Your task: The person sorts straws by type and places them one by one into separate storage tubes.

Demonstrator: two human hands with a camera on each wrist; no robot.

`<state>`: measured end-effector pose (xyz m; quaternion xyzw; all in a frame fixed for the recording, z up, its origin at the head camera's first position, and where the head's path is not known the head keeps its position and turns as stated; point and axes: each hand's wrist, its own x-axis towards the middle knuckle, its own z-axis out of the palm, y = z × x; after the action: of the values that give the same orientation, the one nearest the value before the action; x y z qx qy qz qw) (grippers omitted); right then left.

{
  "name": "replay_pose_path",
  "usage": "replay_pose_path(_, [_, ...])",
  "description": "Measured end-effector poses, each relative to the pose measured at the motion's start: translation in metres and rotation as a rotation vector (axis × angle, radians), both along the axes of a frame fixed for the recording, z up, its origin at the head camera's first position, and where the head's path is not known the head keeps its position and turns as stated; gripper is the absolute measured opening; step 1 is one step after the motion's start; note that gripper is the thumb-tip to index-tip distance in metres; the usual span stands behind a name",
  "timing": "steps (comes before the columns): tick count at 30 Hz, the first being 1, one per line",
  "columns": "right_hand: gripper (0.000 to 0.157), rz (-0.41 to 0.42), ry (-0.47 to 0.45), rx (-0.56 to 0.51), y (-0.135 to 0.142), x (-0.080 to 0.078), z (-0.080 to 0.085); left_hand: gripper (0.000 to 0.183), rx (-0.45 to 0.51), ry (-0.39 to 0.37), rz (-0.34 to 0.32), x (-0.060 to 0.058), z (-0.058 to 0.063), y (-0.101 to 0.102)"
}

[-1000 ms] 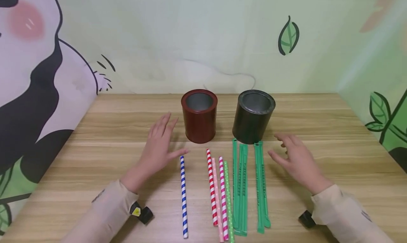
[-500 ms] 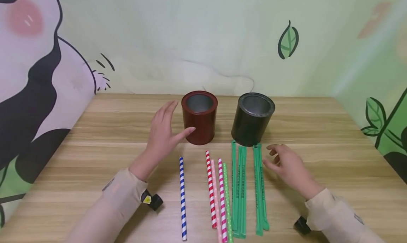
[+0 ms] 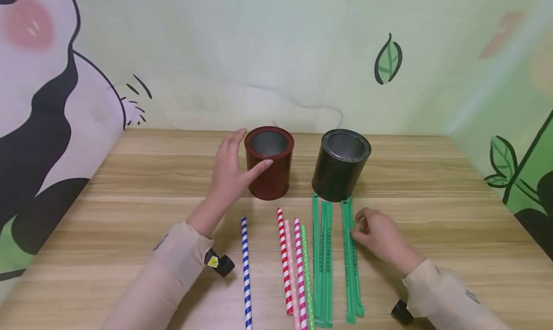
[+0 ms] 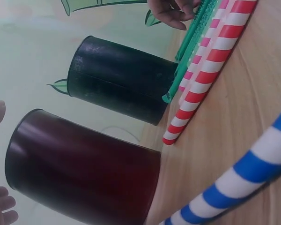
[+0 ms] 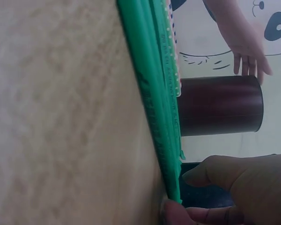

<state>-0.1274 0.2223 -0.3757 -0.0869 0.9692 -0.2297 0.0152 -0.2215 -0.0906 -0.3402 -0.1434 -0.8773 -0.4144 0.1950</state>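
My left hand (image 3: 230,174) stands at the left side of a dark red can (image 3: 271,181), thumb and fingers spread around its near and left sides. To the right, my right hand (image 3: 380,234) is beside the right-hand pair of green wrapped straws (image 3: 349,262), its fingers bent. In the right wrist view, the thumb (image 5: 201,176) and index finger (image 5: 178,213) are apart, right at the end of a green wrapped straw (image 5: 154,103). A black can (image 3: 339,176) stands behind these straws, and more green wrapped straws (image 3: 324,267) lie to their left.
Loose paper straws lie in the middle: red-striped (image 3: 283,262), pale pink dotted (image 3: 291,267), magenta-striped (image 3: 300,272) and green dotted (image 3: 307,277). A blue-striped straw (image 3: 246,272) lies apart on the left. The wooden table (image 3: 142,214) ends at a printed backdrop (image 3: 194,56).
My left hand has moved forward and right to the dark red can. My right hand has moved left and nearer to the green wrapped straws, its fingers more bent.
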Motion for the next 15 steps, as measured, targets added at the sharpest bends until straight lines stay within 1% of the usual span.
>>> replay_pose_path(6, [0.019,-0.043,-0.031,0.046,-0.004,-0.003,-0.003,0.077,0.043,-0.041,-0.015,-0.004,-0.008,0.002])
replay_pose_path(11, [0.021,-0.058,-0.072,0.075,-0.007,-0.004,-0.003,0.074,0.074,-0.070,-0.036,-0.007,-0.015,0.003])
replay_pose_path(15, [0.019,-0.062,-0.099,0.088,-0.008,-0.006,-0.002,0.075,0.124,-0.106,-0.048,-0.008,-0.016,0.003])
